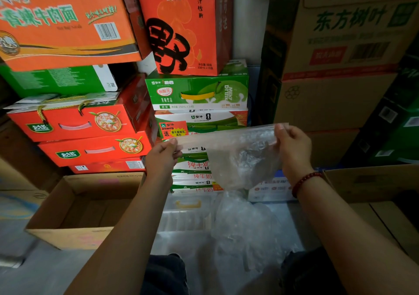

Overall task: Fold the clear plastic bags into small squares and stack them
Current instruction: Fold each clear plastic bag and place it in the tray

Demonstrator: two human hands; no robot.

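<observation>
Pinching clear plastic bag (229, 149) taut between raised left (162, 158) and right hands (294, 149).

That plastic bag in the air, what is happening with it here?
A person is holding a clear plastic bag stretched out in front of stacked cartons. The left hand pinches its left top corner and the right hand pinches the right one. The bag hangs open and wrinkled, not yet folded. More crumpled clear plastic lies lower down, between the arms. An open cardboard box stands to the left.
</observation>
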